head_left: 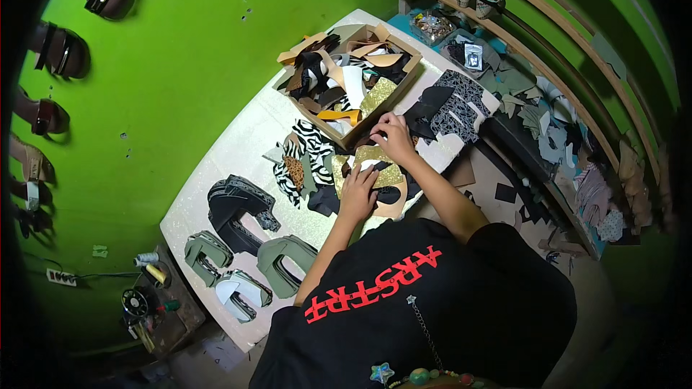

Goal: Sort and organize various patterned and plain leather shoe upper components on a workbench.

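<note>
My left hand (358,192) lies with fingers stretched over a gold glitter scrap (389,176) and a tan piece (391,205). Close to the near corner of an open cardboard box (412,75), my right hand (393,138) has its fingers curled together; whatever they pinch is too hidden to name. Mixed offcuts fill the box, among them a white strip (354,85), an orange piece (339,115) and gold glitter material (378,95). Left of my hands lie zebra-print scraps (317,145) and a leopard-print scrap (293,171).
Stacks of curved cut pieces stand on the pale table (209,202): black (234,209), olive (277,263) and white (238,289). Dark patterned material (461,104) lies near the right edge. A wooden rack (504,25) holds small shoes; sandals (65,50) hang on the green wall.
</note>
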Tool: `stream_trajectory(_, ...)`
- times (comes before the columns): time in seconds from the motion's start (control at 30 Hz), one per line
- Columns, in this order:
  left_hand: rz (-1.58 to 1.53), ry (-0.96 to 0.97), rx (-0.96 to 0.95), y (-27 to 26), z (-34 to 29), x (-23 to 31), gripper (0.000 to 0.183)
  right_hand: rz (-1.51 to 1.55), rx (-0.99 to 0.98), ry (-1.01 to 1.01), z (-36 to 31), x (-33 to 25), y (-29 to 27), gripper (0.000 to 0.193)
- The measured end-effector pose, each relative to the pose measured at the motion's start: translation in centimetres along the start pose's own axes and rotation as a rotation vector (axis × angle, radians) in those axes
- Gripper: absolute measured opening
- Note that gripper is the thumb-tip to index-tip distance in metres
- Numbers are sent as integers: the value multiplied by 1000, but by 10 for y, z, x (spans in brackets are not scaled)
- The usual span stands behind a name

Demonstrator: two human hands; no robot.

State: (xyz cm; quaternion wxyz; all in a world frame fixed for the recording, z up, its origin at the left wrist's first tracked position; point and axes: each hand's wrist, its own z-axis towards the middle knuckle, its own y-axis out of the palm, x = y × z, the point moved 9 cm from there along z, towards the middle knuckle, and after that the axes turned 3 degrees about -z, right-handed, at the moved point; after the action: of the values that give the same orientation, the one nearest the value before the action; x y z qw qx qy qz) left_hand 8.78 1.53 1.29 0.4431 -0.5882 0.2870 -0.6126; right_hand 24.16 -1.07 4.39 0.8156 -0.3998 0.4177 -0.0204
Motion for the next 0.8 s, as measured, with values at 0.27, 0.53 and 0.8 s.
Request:
stream_trajectory(0.27,-141,-7,30,-16,3,-9,45,91,268,-86,25,-34,-84,9)
stream_trajectory(0.53,-304,-94,392,-90,-4,-6,64,2,183,-375,8,-114,-109,14)
stream_trajectory(0.8,-757,-199,455,-134,-42,-18,40,367,-509,-339,-32,-161,-22,19)
